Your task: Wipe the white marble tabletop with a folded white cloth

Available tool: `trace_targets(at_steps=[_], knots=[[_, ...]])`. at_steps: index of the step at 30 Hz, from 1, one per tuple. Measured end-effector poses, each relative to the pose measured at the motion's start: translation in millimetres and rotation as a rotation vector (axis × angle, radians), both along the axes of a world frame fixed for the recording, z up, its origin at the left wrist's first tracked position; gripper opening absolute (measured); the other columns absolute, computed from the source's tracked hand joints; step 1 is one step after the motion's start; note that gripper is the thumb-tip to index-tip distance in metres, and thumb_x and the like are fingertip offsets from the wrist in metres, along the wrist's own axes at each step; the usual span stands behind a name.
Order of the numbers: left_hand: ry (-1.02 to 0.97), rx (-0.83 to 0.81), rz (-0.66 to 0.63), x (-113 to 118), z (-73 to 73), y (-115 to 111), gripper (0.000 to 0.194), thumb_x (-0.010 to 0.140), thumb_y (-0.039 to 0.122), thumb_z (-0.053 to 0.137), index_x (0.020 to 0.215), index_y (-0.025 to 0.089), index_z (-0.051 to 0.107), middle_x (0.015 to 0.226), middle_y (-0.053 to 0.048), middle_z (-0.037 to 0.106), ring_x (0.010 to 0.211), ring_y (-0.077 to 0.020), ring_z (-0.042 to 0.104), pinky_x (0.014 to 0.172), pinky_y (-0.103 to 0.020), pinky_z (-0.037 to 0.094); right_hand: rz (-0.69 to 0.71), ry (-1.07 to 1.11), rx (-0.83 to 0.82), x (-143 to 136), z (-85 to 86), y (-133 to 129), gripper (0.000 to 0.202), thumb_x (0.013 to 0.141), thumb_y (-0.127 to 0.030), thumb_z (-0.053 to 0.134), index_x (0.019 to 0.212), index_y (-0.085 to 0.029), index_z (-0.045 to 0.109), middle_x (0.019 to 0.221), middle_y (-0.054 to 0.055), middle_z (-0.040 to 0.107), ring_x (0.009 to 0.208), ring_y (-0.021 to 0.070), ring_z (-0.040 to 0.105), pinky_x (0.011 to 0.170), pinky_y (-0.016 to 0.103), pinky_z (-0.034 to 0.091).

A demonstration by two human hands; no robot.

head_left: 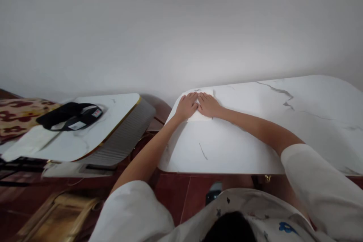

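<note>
On the white marble-patterned table (224, 147), a small white cloth or paper sheet (200, 116) lies near the far left corner; its exact material does not show. My left hand (186, 106) rests flat on it, fingers stretched toward the wall. Beside it, my right hand (209, 105) lies palm down on the same sheet, its fingers pointing to the far left. The two hands almost touch at the thumbs and fingertips. Both palms hide much of the sheet, whose near edge shows below them.
A plain wall (181, 26) runs behind the table. To the left stands a smaller cabinet (119, 102) with a black strapped item (85, 119) and a white folded piece (28, 141) on top. A flowered cloth (22, 117) is at far left, a bamboo stool (62, 215) below.
</note>
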State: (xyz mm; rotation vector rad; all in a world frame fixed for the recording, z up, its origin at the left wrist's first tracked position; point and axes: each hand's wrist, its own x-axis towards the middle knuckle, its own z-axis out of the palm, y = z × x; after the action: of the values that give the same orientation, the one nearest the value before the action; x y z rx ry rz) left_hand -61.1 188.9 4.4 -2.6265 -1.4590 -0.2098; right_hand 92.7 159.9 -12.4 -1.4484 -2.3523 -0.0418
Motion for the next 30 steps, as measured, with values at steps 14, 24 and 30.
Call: trace_targets(at_steps=[14, 24, 30], knots=[[-0.017, 0.066, -0.156, 61.2, -0.7, 97.3, 0.052, 0.092, 0.024, 0.029, 0.14, 0.017, 0.046, 0.146, -0.01, 0.051, 0.135, -0.0206, 0.044, 0.111, -0.039, 0.032, -0.151, -0.002, -0.02, 51.0, 0.0, 79.6, 0.058, 0.095, -0.026, 0.032, 0.143, 0.005, 0.038, 0.15, 0.025, 0.039, 0.14, 0.033, 0.034, 0.114, 0.048, 0.026], [0.007, 0.024, -0.211, 67.7, 0.5, 10.5, 0.059, 0.093, 0.028, 0.027, 0.15, 0.011, 0.033, 0.157, -0.012, 0.035, 0.145, -0.0254, 0.028, 0.118, -0.046, 0.021, -0.199, 0.031, -0.018, 59.2, 1.2, -15.9, 0.06, 0.096, -0.028, 0.033, 0.145, 0.006, 0.035, 0.154, 0.025, 0.033, 0.144, 0.0345, 0.028, 0.117, 0.049, 0.023], [0.01, -0.002, -0.152, 34.6, 0.1, -74.9, 0.059, 0.095, 0.032, 0.023, 0.15, 0.011, 0.032, 0.157, -0.013, 0.033, 0.146, -0.0269, 0.027, 0.117, -0.048, 0.021, -0.118, 0.027, -0.028, 31.4, 3.5, -94.3, 0.06, 0.094, -0.025, 0.032, 0.144, 0.009, 0.036, 0.153, 0.027, 0.033, 0.144, 0.0354, 0.029, 0.118, 0.05, 0.024]])
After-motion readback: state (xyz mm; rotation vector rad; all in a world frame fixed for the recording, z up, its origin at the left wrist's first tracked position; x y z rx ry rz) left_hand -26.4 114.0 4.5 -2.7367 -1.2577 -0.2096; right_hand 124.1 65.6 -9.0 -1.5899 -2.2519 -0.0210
